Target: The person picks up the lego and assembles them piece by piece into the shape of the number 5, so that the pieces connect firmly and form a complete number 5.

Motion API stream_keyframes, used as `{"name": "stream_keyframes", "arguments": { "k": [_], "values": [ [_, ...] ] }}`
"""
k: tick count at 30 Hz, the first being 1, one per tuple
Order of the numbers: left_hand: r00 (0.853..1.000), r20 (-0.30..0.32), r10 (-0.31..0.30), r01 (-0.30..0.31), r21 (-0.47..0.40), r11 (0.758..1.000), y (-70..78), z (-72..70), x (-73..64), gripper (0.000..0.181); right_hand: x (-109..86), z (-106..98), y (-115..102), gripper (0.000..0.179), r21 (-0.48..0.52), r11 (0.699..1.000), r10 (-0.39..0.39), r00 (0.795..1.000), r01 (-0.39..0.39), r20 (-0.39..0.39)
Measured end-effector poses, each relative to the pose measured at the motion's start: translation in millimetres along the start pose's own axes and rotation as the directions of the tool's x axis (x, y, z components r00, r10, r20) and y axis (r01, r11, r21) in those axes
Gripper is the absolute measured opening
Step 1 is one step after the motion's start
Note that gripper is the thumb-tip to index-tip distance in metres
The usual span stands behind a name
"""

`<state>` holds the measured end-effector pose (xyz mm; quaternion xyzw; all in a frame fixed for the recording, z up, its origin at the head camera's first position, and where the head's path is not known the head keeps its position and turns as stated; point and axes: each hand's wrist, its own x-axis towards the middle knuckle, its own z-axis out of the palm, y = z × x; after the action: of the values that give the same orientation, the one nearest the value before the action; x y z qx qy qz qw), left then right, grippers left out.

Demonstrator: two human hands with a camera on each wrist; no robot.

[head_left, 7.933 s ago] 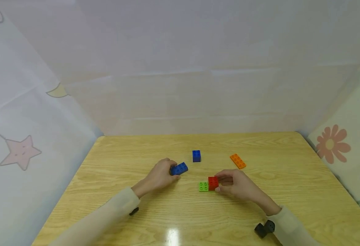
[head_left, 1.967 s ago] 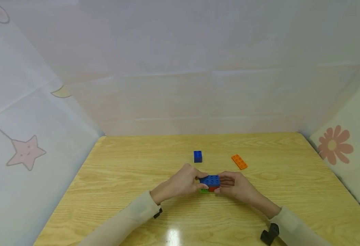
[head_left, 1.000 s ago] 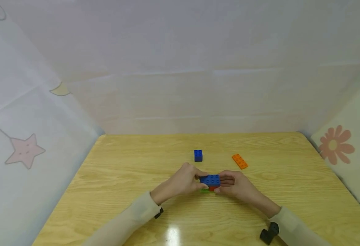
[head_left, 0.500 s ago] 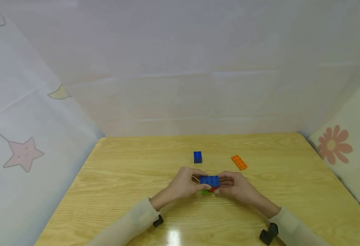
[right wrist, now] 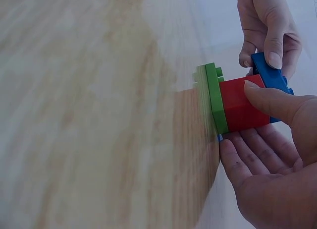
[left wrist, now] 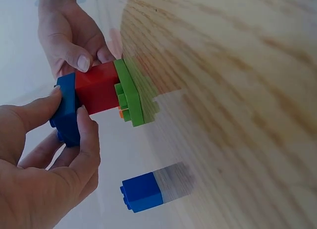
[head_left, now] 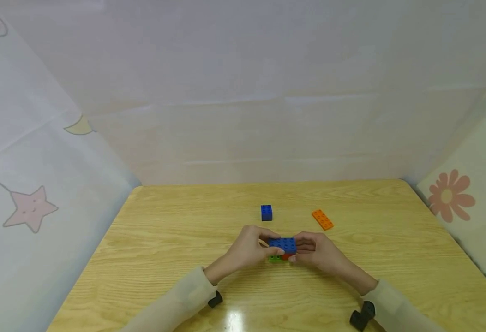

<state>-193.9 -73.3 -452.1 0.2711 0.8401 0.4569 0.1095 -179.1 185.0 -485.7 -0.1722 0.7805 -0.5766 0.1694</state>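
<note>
Left hand (head_left: 246, 251) pinches blue eight-stud brick (head_left: 286, 243) from nine o'clock. Half-closed right hand (head_left: 323, 255) grips red brick (left wrist: 96, 87) from three (presumably bracing).

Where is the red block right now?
In the head view, the red block sits right of centre, between the green plate beneath and the long blue block on top, with the right hand gripping it.

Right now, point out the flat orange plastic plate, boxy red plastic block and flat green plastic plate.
Flat orange plastic plate (head_left: 322, 219): head view, studded top.
Boxy red plastic block (left wrist: 97, 89): left wrist view, side face.
Flat green plastic plate (right wrist: 216, 96): right wrist view, side edge.
</note>
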Motion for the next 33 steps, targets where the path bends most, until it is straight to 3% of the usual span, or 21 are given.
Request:
{"name": "stream_keyframes", "arguments": {
  "k": [9,15,24,33],
  "values": [
    [1.000,0.013,-0.026,0.025,0.053,0.998,0.6,-2.1,3.8,0.032,0.1,0.9,-0.2,0.044,0.013,1.000,-0.010,1.000,0.010,0.000],
    [1.000,0.021,-0.010,0.007,0.101,0.995,4.0,-4.8,5.4,0.032,0.3,2.2,0.1,0.044,0.028,1.000,-0.011,1.000,0.011,0.004],
    [0.997,0.003,-0.071,0.071,0.052,0.996,4.5,-2.5,2.5,0.031,-1.7,1.4,0.0,0.045,0.002,1.000,0.015,1.000,-0.015,0.000],
    [0.999,0.028,-0.032,0.031,0.018,0.999,1.5,-6.9,0.5,0.036,-0.6,1.6,-4.1,0.047,0.000,1.000,0.015,1.000,-0.015,0.005]
  ]
}}
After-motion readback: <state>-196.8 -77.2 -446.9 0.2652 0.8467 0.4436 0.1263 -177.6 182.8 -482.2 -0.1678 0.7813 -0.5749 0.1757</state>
